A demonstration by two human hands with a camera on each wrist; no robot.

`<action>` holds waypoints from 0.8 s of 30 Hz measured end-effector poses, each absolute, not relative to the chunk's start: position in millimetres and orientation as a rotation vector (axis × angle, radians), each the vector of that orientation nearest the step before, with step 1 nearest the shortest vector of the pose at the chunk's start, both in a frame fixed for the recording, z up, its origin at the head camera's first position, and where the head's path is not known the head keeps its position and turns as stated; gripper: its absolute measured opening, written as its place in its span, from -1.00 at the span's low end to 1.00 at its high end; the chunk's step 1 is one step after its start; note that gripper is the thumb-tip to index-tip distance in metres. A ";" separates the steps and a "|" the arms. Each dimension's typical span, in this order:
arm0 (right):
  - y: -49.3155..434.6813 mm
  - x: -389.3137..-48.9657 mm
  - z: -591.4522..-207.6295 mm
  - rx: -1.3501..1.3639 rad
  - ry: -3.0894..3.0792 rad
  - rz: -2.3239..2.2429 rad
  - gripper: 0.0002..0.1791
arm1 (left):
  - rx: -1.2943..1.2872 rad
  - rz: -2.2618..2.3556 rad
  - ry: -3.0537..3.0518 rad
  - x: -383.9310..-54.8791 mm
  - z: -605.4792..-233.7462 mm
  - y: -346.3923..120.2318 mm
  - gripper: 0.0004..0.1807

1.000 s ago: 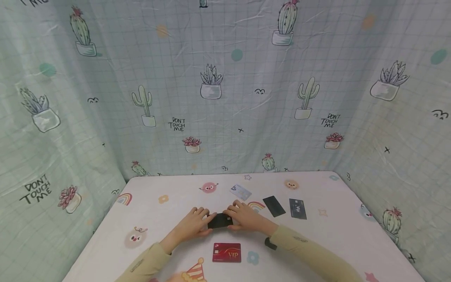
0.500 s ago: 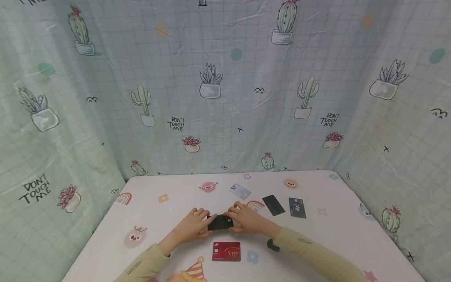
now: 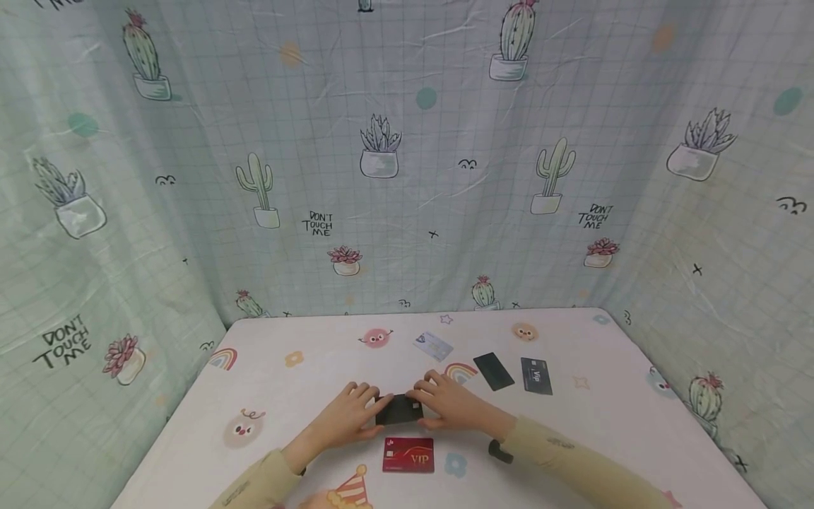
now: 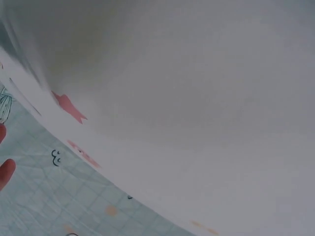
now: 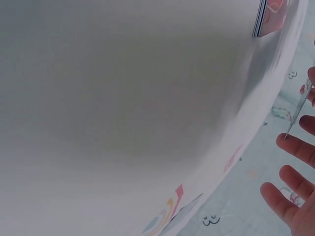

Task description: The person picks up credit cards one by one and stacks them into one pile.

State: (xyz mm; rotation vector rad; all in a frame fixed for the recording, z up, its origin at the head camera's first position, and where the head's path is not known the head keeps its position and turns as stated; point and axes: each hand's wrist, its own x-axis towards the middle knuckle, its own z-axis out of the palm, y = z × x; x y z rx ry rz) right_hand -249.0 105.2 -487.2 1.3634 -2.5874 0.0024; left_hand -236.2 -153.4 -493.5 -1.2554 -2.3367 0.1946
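Note:
A black card (image 3: pixel 398 410) with a small chip is held flat above the table by both hands. My left hand (image 3: pixel 343 416) pinches its left end between thumb and fingers. At its right end my right hand (image 3: pixel 454 404) pinches it the same way. Edge-on, the card (image 5: pixel 298 112) shows as a thin line at the fingers in the right wrist view. Just below, nearer me, lies a red VIP card (image 3: pixel 408 454); in the right wrist view it tops a neat stack (image 5: pixel 268 18). Only two fingertips (image 4: pixel 6 172) of the left hand enter the left wrist view.
Farther back on the white patterned table (image 3: pixel 305 389) lie a pale card (image 3: pixel 434 346), a dark card (image 3: pixel 493 371) and a dark grey Vip card (image 3: pixel 537 376). A cactus-print cloth (image 3: pixel 407 198) encloses the back and sides. Part of a black strap (image 3: pixel 500 452) shows under the right forearm.
Both hands have drawn slightly toward me with the black card, closer to the red card. The other cards lie where they were.

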 end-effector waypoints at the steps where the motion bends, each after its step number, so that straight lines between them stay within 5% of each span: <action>1: 105.5 -248.0 -487.0 1.366 -2.583 0.011 -0.45 | -1.256 0.190 -2.339 -235.2 -493.7 -153.4 -0.38; 24: 115.7 -230.0 -490.3 1.392 -2.556 -0.021 -0.44 | -1.308 0.122 -2.383 -217.5 -494.0 -149.5 -0.39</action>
